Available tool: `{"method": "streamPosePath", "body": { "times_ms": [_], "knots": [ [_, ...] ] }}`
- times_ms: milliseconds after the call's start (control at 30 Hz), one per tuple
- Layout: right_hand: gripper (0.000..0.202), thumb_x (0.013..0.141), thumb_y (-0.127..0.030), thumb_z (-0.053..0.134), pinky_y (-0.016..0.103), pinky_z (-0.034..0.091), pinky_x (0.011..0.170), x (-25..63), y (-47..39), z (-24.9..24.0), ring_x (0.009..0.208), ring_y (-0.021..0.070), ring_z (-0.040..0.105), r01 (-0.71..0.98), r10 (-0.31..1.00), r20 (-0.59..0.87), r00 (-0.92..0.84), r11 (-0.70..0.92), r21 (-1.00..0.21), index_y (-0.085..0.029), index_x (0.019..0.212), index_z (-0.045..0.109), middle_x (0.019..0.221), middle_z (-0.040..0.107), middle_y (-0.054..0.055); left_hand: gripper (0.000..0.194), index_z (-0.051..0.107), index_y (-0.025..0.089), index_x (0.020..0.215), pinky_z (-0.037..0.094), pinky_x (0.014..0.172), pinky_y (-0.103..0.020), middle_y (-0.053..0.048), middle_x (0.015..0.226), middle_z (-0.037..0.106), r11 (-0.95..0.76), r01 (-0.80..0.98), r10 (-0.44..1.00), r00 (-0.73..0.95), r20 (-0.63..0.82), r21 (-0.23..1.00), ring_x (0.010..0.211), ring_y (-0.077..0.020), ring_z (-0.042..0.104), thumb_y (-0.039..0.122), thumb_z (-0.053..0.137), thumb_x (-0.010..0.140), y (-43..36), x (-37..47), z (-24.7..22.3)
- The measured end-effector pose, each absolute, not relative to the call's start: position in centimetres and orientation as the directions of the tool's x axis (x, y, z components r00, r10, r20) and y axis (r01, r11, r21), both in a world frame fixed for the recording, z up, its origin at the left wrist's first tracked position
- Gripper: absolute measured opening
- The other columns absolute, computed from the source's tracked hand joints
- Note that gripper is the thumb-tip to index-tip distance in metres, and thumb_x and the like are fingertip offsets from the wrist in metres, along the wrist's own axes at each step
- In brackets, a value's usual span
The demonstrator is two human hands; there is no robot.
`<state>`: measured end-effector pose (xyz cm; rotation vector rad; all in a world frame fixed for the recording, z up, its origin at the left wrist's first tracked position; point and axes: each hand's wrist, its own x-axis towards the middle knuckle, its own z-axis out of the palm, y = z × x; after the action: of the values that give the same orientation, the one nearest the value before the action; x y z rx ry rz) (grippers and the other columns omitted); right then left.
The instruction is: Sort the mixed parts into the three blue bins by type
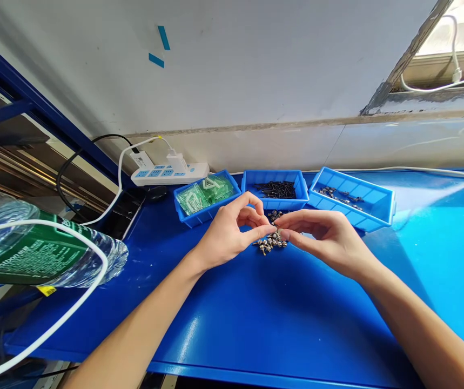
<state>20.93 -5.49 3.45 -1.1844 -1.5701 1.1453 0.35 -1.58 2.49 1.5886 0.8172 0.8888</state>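
Just over a small pile of shiny metal fasteners [271,244], my left hand [227,235] and my right hand [329,237] come together fingertip to fingertip. Thumb and forefinger are pinched on each hand. Whatever sits between them is too small to make out. Behind the hands, a blue bin [287,204] contains black screws [277,189]. To its right, an angled blue bin [365,219] has a few small metal pieces [341,197] in it. Green-and-white packets [205,194] fill the left blue bin [199,219].
A white power strip [193,173] with plugs lies against the wall. At left, a large clear bottle [41,248] with a green label lies on its side, and a white cable [94,292] loops in front of it. The blue tabletop [256,329] ends at a front edge below.
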Motion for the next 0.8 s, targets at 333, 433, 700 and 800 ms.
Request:
{"method": "streamPosePath", "body": {
  "times_ms": [333, 433, 700, 800],
  "knots": [
    [0.020, 0.072, -0.038, 0.090, 0.028, 0.062, 0.065, 21.0, -5.2, 3.7, 0.068, 0.0196, 0.076, 0.033, 0.973, -0.020, -0.231, -0.013, -0.999, -0.019, 0.076, 0.082, 0.073, 0.080, 0.005, 0.032, 0.058, 0.020, 0.088, 0.058, 0.072, -0.024, 0.000, 0.082, 0.075, -0.185, 0.034, 0.844, 0.517, 0.142, 0.982, 0.078, -0.0164, 0.075, 0.042, 0.081, 0.086, -1.8, 0.4, 2.5],
    [0.024, 0.068, -0.038, 0.093, 0.028, 0.062, 0.066, 21.1, -5.2, 3.5, 0.068, 0.0196, 0.075, 0.031, 0.976, -0.013, -0.218, -0.007, -0.999, -0.019, 0.077, 0.082, 0.073, 0.080, 0.005, 0.018, 0.066, 0.019, 0.090, 0.058, 0.079, -0.026, -0.001, 0.085, 0.076, -0.346, 0.166, 0.838, 0.498, 0.225, 0.923, 0.081, -0.0165, 0.074, 0.035, 0.069, 0.096, -1.7, 0.3, 2.5],
    [0.021, 0.072, -0.041, 0.090, 0.031, 0.065, 0.068, 22.3, -4.9, 2.7, 0.072, 0.0220, 0.078, 0.221, 0.966, 0.254, 0.043, 0.238, -0.946, -0.022, 0.079, 0.082, 0.078, 0.081, 0.004, 0.026, 0.074, 0.016, 0.118, 0.059, 0.101, -0.041, -0.011, 0.122, 0.077, -0.806, 0.415, 0.575, 0.719, 0.391, 0.421, 0.115, -0.0246, 0.069, 0.009, 0.056, 0.100, -0.7, -0.3, 0.1],
    [0.013, 0.076, -0.034, 0.085, 0.034, 0.067, 0.072, 23.3, -4.5, 2.8, 0.074, 0.0225, 0.079, 0.356, 0.905, 0.391, 0.167, 0.315, -0.880, -0.024, 0.083, 0.082, 0.082, 0.082, 0.004, 0.027, 0.076, 0.016, 0.117, 0.061, 0.096, -0.039, -0.010, 0.117, 0.079, -0.837, 0.419, 0.536, 0.761, 0.367, 0.354, 0.109, -0.0238, 0.071, 0.008, 0.057, 0.099, -0.6, -0.3, -0.3]
  ]
}}
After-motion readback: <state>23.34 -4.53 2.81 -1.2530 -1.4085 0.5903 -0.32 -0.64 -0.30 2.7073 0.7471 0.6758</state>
